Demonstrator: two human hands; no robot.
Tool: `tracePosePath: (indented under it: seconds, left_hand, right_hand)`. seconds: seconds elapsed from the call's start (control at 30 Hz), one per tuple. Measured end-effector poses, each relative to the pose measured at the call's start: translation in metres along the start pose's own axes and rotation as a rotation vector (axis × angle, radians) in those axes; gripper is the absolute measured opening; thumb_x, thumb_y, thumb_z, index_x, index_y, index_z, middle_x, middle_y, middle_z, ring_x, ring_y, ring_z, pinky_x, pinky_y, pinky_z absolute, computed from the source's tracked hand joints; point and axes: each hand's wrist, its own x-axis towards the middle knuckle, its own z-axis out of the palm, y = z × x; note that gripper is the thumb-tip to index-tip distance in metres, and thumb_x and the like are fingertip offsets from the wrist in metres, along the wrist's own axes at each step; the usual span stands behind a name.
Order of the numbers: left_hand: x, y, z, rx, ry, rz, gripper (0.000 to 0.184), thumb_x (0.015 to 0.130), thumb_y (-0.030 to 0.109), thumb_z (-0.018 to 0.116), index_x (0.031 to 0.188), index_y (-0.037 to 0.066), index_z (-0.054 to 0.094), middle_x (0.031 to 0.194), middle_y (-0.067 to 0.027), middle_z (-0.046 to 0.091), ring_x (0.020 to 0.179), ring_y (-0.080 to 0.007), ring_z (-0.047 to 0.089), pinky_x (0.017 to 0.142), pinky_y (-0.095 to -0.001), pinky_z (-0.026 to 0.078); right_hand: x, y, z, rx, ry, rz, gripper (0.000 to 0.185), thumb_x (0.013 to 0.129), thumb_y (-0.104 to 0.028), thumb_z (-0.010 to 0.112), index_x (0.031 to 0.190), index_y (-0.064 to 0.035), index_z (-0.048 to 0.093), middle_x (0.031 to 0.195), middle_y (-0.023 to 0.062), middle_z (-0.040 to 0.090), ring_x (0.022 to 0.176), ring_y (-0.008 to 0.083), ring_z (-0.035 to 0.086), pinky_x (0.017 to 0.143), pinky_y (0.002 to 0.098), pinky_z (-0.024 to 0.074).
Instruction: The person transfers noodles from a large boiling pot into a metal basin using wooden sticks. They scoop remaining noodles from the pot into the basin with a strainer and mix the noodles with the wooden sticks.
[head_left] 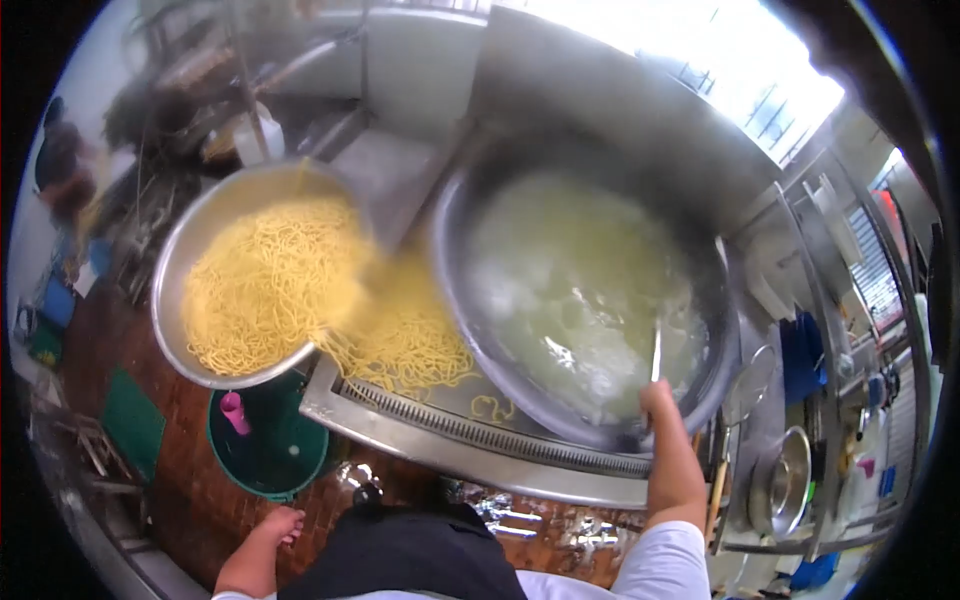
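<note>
My right hand (657, 402) is wrapped round a thin, pale metal handle (656, 350) at the near right rim of a big wok. The handle's far end is hidden in the cloudy, steaming water (580, 270), so the tool's kind does not show. My left hand (284, 525) hangs low in front of me with its fingers curled in and nothing seen in them. Closest to it is a green tub (318, 462). Left of the wok (448, 235), a steel bowl (163, 300) holds a heap of yellow noodles (270, 285). More noodles (425, 345) lie spilled on the steel stove top.
A pink dipper (234, 412) sits in the green tub. A slotted drain (480, 432) runs along the stove's front edge. At the right are a wire strainer (752, 385), a metal basin (790, 480) and shelves. Another person (65, 165) is at far left. The brown floor looks wet.
</note>
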Motion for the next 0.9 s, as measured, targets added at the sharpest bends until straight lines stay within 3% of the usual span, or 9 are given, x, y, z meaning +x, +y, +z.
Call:
tracePosePath:
  seconds: [0.07, 0.13, 0.27, 0.33, 0.47, 0.6, 0.67, 0.8, 0.9]
  left_hand:
    - [-0.01, 0.016, 0.013, -0.005, -0.011, 0.01, 0.034, 0.091, 0.038, 0.056, 0.103, 0.007, 0.061, 0.09, -0.0049, 0.064, 0.068, -0.015, 0.059, 0.052, -0.0327, 0.046]
    - [-0.017, 0.028, 0.026, -0.126, -0.034, 0.137, 0.031, 0.091, 0.036, 0.056, 0.102, 0.008, 0.061, 0.088, -0.0043, 0.063, 0.067, -0.0135, 0.058, 0.053, -0.031, 0.045]
    - [-0.008, 0.028, 0.04, -0.125, -0.052, 0.164, 0.027, 0.091, 0.034, 0.056, 0.101, 0.009, 0.062, 0.086, -0.0038, 0.063, 0.066, -0.0132, 0.058, 0.053, -0.0305, 0.045]
    - [-0.005, 0.022, 0.037, -0.093, -0.069, 0.131, 0.028, 0.091, 0.034, 0.056, 0.103, 0.009, 0.061, 0.087, -0.0042, 0.064, 0.066, -0.0142, 0.058, 0.054, -0.0311, 0.046]
    - [0.003, 0.004, 0.018, -0.008, -0.046, 0.042, 0.031, 0.091, 0.036, 0.055, 0.105, 0.008, 0.061, 0.089, -0.0055, 0.064, 0.067, -0.0165, 0.059, 0.054, -0.0334, 0.048]
    - [0.033, -0.025, -0.009, -0.024, -0.061, -0.001, 0.033, 0.091, 0.037, 0.056, 0.106, 0.008, 0.06, 0.087, -0.0063, 0.064, 0.064, -0.0169, 0.059, 0.054, -0.0347, 0.048]
    - [0.034, -0.028, -0.021, 0.016, 0.02, 0.01, 0.034, 0.09, 0.038, 0.057, 0.105, 0.009, 0.06, 0.085, -0.0064, 0.063, 0.061, -0.0166, 0.058, 0.052, -0.0337, 0.047]
    - [0.02, -0.008, -0.029, -0.021, 0.023, 0.071, 0.034, 0.09, 0.039, 0.057, 0.106, 0.009, 0.06, 0.084, -0.0058, 0.063, 0.058, -0.0157, 0.057, 0.052, -0.0328, 0.045]
    - [0.01, 0.002, -0.028, -0.024, -0.026, 0.065, 0.031, 0.09, 0.038, 0.056, 0.101, 0.01, 0.061, 0.081, -0.0041, 0.063, 0.057, -0.0138, 0.056, 0.05, -0.0312, 0.044]
  right_hand:
    - [-0.071, -0.064, -0.053, 0.448, 0.004, 0.117, 0.018, 0.083, -0.014, 0.057, 0.096, -0.0013, 0.06, 0.087, 0.0146, 0.066, 0.081, 0.028, 0.065, 0.069, 0.0386, 0.0509]
    - [-0.118, -0.101, -0.081, 0.554, -0.043, 0.083, 0.014, 0.083, -0.013, 0.057, 0.092, -0.0024, 0.06, 0.08, 0.012, 0.065, 0.073, 0.0248, 0.064, 0.06, 0.0377, 0.0496]
    - [-0.176, -0.146, -0.104, 0.598, -0.097, 0.026, 0.01, 0.083, -0.012, 0.057, 0.086, -0.0039, 0.061, 0.071, 0.0081, 0.062, 0.062, 0.02, 0.062, 0.047, 0.0364, 0.0476]
    - [-0.193, -0.155, -0.106, 0.762, -0.182, -0.076, 0.021, 0.076, -0.01, 0.061, 0.094, -0.0007, 0.056, 0.068, 0.0064, 0.058, 0.05, 0.0183, 0.055, 0.043, 0.0336, 0.0433]
    - [-0.232, -0.165, -0.101, 1.126, -0.406, -0.134, 0.018, 0.08, -0.01, 0.061, 0.096, -0.0059, 0.055, 0.065, -0.0016, 0.049, 0.046, 0.011, 0.043, 0.04, 0.0282, 0.0367]
    - [-0.277, -0.161, -0.088, 1.728, -0.963, -0.128, 0.016, 0.09, -0.015, 0.058, 0.106, -0.0128, 0.054, 0.061, -0.0072, 0.041, 0.045, 0.0044, 0.038, 0.039, 0.0227, 0.0313]
    - [-0.312, -0.172, -0.08, 1.926, -1.086, -0.169, 0.017, 0.091, -0.016, 0.057, 0.108, -0.0132, 0.055, 0.061, -0.0072, 0.04, 0.045, 0.0042, 0.038, 0.04, 0.0232, 0.0332]
    - [-0.36, -0.199, -0.073, 2.062, -1.144, -0.261, 0.018, 0.092, -0.016, 0.056, 0.109, -0.0132, 0.055, 0.061, -0.0057, 0.042, 0.044, 0.0053, 0.04, 0.041, 0.0244, 0.0353]
    - [-0.388, -0.217, -0.086, 1.994, -1.003, -0.302, 0.017, 0.091, -0.016, 0.056, 0.108, -0.0133, 0.056, 0.06, -0.0055, 0.038, 0.044, 0.0065, 0.038, 0.041, 0.0247, 0.0321]
